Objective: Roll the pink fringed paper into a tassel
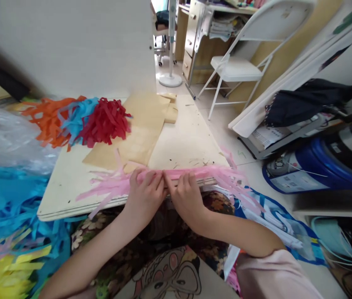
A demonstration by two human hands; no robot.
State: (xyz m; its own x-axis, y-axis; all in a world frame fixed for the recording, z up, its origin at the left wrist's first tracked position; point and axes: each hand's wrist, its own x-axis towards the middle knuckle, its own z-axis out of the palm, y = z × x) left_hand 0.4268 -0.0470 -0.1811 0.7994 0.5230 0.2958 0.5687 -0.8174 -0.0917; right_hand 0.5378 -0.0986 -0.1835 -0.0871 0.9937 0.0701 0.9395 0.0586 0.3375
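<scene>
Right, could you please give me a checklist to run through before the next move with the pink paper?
1. Left hand on the pink paper: ok.
2. Right hand on it too, beside the left: ok.
3. Fringe spread out at both ends: ok.
4. Red bundle apart from the pink paper: ok.
5. Brown paper clear of pink strips: not ok, some lie over its near edge.
6. Underside of the pink middle: cannot tell, hidden.
</scene>
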